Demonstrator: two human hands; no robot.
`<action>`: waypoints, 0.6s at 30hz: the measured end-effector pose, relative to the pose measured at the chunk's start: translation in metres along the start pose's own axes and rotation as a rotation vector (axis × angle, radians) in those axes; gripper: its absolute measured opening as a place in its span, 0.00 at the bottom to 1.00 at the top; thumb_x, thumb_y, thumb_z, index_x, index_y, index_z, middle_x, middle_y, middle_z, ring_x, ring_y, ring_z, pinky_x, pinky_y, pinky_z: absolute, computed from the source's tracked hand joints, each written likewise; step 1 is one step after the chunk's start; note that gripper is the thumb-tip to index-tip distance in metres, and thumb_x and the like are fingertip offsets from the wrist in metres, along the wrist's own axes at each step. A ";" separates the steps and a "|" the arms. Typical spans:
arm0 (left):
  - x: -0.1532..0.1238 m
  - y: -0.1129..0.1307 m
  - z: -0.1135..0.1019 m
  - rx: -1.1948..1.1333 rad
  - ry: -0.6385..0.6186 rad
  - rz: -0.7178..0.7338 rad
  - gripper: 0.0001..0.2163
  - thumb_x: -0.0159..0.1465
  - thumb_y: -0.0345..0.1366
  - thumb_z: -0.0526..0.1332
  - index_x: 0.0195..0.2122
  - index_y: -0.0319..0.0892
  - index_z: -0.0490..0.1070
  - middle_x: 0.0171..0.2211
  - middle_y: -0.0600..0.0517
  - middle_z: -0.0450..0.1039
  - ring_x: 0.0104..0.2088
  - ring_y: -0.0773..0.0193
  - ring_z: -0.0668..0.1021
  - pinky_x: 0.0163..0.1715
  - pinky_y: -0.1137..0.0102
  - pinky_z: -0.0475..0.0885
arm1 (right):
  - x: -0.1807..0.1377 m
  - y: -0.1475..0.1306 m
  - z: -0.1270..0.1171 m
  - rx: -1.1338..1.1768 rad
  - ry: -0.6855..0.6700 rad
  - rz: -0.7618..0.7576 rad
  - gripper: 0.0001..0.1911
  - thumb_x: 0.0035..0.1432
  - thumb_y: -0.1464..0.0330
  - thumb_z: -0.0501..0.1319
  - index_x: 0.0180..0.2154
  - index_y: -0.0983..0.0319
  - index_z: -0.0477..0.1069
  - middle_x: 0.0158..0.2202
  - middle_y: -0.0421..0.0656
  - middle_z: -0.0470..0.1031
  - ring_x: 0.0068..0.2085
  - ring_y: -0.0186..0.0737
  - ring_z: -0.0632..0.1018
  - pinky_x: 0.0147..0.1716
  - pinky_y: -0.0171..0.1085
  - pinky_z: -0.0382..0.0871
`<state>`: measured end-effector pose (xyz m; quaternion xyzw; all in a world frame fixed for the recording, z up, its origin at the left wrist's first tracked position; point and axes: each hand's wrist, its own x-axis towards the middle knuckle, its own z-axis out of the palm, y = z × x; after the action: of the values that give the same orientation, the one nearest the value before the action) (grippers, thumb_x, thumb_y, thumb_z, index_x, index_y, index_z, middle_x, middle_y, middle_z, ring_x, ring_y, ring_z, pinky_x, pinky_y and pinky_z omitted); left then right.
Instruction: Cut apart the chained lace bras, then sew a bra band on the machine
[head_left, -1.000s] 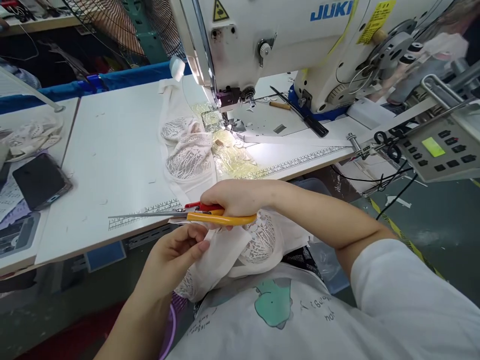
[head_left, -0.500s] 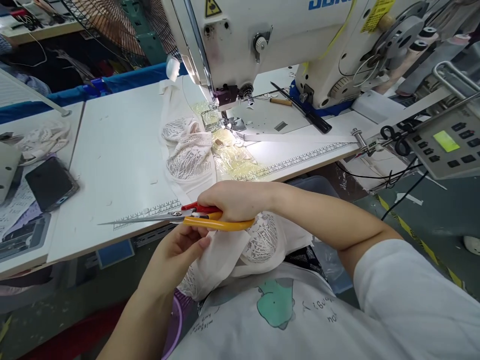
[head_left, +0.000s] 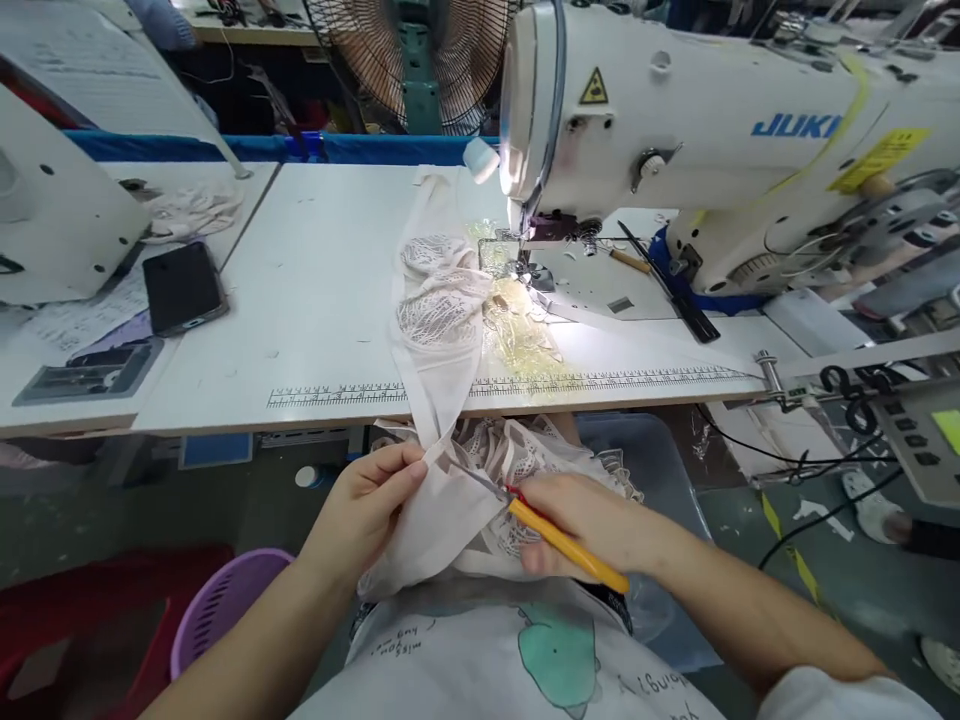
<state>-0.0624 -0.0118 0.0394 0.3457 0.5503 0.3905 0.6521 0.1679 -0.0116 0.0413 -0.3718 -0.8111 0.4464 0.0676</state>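
My left hand (head_left: 367,505) pinches a pale pink fabric strap (head_left: 435,400) that runs from my lap up onto the table. My right hand (head_left: 589,520) grips yellow and red scissors (head_left: 551,530). Their blades point up and left at the fabric, close to my left fingertips. A white lace garment (head_left: 517,465) bunches in my lap between both hands. More lace fabric (head_left: 439,290) lies on the white table (head_left: 322,300) beside the needle of the white JUKI sewing machine (head_left: 712,150).
A black phone (head_left: 184,285) and papers lie at the table's left beside another white machine (head_left: 52,210). A purple basket (head_left: 225,600) and red bin sit on the floor at left. A control panel (head_left: 930,440) hangs at right. A fan (head_left: 420,60) stands behind.
The view has swung left and down. My right hand brought the scissors down from table-edge height into my lap, blades now turned up toward the fabric pinched by my left hand.
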 end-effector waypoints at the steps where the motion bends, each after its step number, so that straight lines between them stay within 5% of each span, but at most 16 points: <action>1: 0.000 0.000 0.000 0.000 -0.003 -0.003 0.09 0.47 0.40 0.67 0.21 0.40 0.72 0.20 0.54 0.67 0.21 0.69 0.66 0.21 0.75 0.60 | -0.002 0.001 0.003 -0.026 -0.022 0.022 0.20 0.52 0.53 0.56 0.23 0.60 0.52 0.21 0.37 0.57 0.21 0.31 0.57 0.21 0.33 0.50; 18: -0.004 -0.002 0.002 0.107 -0.032 0.052 0.14 0.52 0.43 0.62 0.18 0.38 0.65 0.17 0.58 0.57 0.19 0.73 0.58 0.18 0.78 0.53 | 0.017 -0.020 0.013 -0.016 -0.013 0.238 0.22 0.48 0.52 0.60 0.22 0.61 0.55 0.21 0.37 0.62 0.22 0.31 0.60 0.21 0.31 0.53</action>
<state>-0.0605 -0.0160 0.0393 0.4002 0.5508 0.3718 0.6310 0.1389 -0.0155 0.0446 -0.4630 -0.7653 0.4472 0.0060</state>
